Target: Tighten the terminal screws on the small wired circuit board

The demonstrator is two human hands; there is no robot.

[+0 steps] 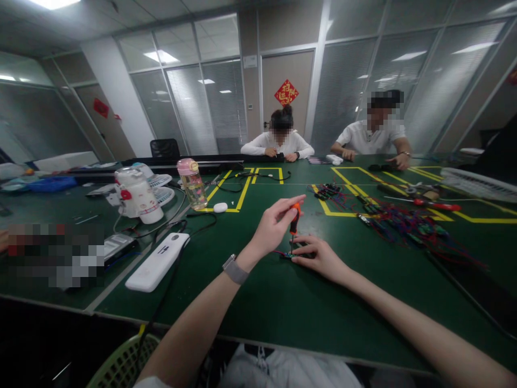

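At the near edge of the green surface (283, 307), a green basket (125, 364) shows its rim; its contents are out of sight. Toward the middle, the left hand (272, 226) is closed around an orange-handled screwdriver (294, 218), held upright with its tip on a small circuit board (291, 254). The right hand (321, 256) presses flat on that board, fingers spread. Left of them lies a white device (157, 262). Farther off stands a clear bottle (193, 184) with a pink cap, liquid inside. Wired parts (404, 223) lie tangled toward the right edge. Two people sit at the far edge.
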